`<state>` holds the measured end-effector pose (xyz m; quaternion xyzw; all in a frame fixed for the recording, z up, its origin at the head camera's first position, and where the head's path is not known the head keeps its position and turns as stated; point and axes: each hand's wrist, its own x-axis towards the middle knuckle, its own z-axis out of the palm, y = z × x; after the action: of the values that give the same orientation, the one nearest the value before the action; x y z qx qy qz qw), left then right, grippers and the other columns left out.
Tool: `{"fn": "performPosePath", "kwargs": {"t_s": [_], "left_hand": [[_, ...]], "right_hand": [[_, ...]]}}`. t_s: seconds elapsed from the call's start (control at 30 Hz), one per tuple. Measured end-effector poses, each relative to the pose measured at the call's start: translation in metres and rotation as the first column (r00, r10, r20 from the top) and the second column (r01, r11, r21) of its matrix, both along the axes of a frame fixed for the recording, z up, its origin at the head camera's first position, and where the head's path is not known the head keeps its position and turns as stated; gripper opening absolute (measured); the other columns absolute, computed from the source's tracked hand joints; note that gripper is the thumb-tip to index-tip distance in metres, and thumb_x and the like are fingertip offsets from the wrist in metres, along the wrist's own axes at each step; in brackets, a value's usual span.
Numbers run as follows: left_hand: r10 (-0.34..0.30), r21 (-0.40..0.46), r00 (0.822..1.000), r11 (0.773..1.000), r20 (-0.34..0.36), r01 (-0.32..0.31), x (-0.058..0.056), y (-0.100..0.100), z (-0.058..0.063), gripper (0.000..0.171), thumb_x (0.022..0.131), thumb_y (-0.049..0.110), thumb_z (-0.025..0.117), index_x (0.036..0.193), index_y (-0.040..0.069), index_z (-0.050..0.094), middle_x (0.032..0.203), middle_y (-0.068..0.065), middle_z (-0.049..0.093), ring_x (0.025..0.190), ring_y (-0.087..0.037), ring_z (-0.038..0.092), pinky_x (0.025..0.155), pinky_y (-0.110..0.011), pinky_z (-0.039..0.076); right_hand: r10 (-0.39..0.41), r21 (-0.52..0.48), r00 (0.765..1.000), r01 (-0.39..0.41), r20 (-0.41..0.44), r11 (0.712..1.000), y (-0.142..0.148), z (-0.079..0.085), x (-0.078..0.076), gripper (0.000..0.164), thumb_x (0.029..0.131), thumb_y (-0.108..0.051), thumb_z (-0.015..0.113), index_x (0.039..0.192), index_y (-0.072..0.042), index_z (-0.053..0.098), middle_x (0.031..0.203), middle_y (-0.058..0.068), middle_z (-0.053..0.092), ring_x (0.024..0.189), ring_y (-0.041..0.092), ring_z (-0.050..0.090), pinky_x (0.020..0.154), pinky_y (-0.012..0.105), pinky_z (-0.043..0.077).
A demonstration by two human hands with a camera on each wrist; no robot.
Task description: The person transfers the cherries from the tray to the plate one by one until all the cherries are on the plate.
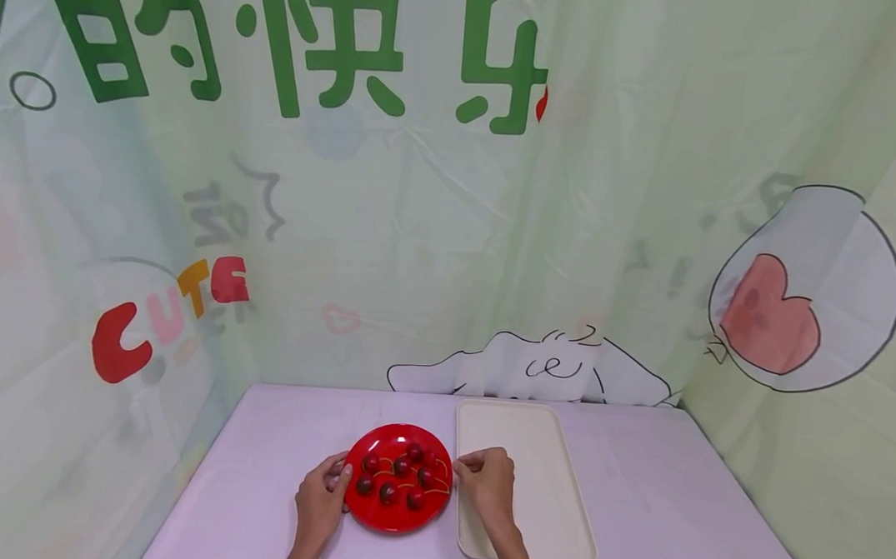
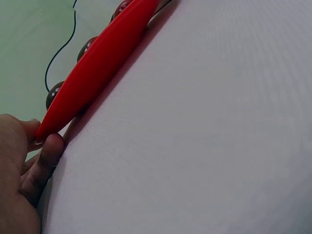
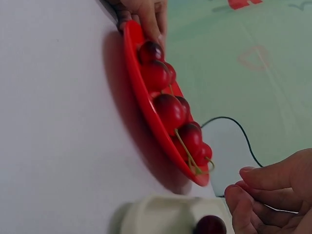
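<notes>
My left hand [image 1: 320, 499] grips the left rim of a red plate [image 1: 391, 523], thumb on top and fingers beneath. In the left wrist view the plate [image 2: 92, 80] is tipped, its rim between thumb and finger. Several dark red cherries [image 1: 401, 466] with greenish stems lie on it. My right hand [image 1: 487, 481] is just past the plate's right rim, over the tray's left edge, thumb and fingertips pinched together. Close below these fingers a dark cherry [image 3: 210, 225] shows against the tray in the right wrist view; its stem is hidden.
A cream rectangular tray [image 1: 550, 517] lies to the right of the plate on the pale lilac tabletop [image 1: 656, 497]. A printed curtain [image 1: 449, 254] hangs behind the table and along both sides.
</notes>
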<state>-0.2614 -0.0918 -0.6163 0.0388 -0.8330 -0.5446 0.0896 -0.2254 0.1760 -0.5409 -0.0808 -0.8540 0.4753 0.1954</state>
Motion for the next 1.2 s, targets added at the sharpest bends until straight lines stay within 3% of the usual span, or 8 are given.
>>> {"fn": "performPosePath", "kwargs": {"t_s": [0.5, 0.7, 0.83, 1.0, 1.2], "left_hand": [[0.016, 0.001, 1.0, 1.0, -0.005, -0.016, 0.001, 0.0, 0.002, 0.035, 0.109, 0.015, 0.069, 0.143, 0.005, 0.07, 0.119, -0.021, 0.076, 0.066, -0.014, 0.062, 0.056, -0.021, 0.057], [0.012, 0.013, 1.0, 1.0, -0.012, -0.012, 0.002, 0.001, 0.004, 0.034, 0.108, 0.014, 0.069, 0.141, 0.004, 0.071, 0.116, -0.02, 0.076, 0.064, -0.013, 0.061, 0.054, -0.02, 0.056], [0.017, 0.004, 1.0, 1.0, -0.023, -0.016, 0.002, 0.002, 0.003, 0.034, 0.107, 0.012, 0.07, 0.141, 0.004, 0.071, 0.116, -0.02, 0.077, 0.064, -0.012, 0.061, 0.054, -0.02, 0.056], [0.021, 0.008, 1.0, 1.0, -0.021, -0.021, 0.002, 0.002, 0.003, 0.034, 0.108, 0.012, 0.07, 0.141, 0.004, 0.072, 0.117, -0.02, 0.077, 0.063, -0.013, 0.062, 0.054, -0.02, 0.057], [0.021, 0.002, 1.0, 1.0, -0.017, -0.021, 0.002, 0.002, 0.002, 0.034, 0.108, 0.012, 0.069, 0.141, 0.003, 0.071, 0.117, -0.021, 0.076, 0.065, -0.014, 0.063, 0.054, -0.02, 0.057]], "right_hand": [[-0.124, -0.061, 0.992, 0.127, 0.037, 0.99, 0.05, 0.014, 0.003, 0.01, 0.09, -0.004, 0.085, 0.092, 0.006, 0.085, 0.074, 0.015, 0.08, 0.062, 0.013, 0.072, 0.054, 0.022, 0.048], [-0.198, -0.07, 0.979, 0.201, 0.047, 0.977, 0.07, 0.007, 0.0, 0.015, 0.092, -0.01, 0.085, 0.093, 0.005, 0.085, 0.068, 0.011, 0.077, 0.06, 0.007, 0.064, 0.058, 0.023, 0.045], [-0.231, -0.08, 0.972, 0.234, 0.044, 0.969, 0.08, 0.002, -0.002, 0.016, 0.091, -0.011, 0.086, 0.092, 0.005, 0.085, 0.068, 0.01, 0.078, 0.059, 0.009, 0.067, 0.06, 0.021, 0.047], [-0.229, -0.092, 0.972, 0.233, 0.055, 0.968, 0.087, 0.0, 0.0, 0.021, 0.094, -0.011, 0.085, 0.096, 0.009, 0.083, 0.074, 0.017, 0.079, 0.064, 0.019, 0.074, 0.059, 0.021, 0.048], [-0.214, -0.079, 0.975, 0.218, 0.063, 0.973, 0.096, -0.012, -0.001, 0.014, 0.091, -0.005, 0.083, 0.094, 0.008, 0.083, 0.075, 0.017, 0.08, 0.061, 0.011, 0.07, 0.059, 0.018, 0.048]]}}
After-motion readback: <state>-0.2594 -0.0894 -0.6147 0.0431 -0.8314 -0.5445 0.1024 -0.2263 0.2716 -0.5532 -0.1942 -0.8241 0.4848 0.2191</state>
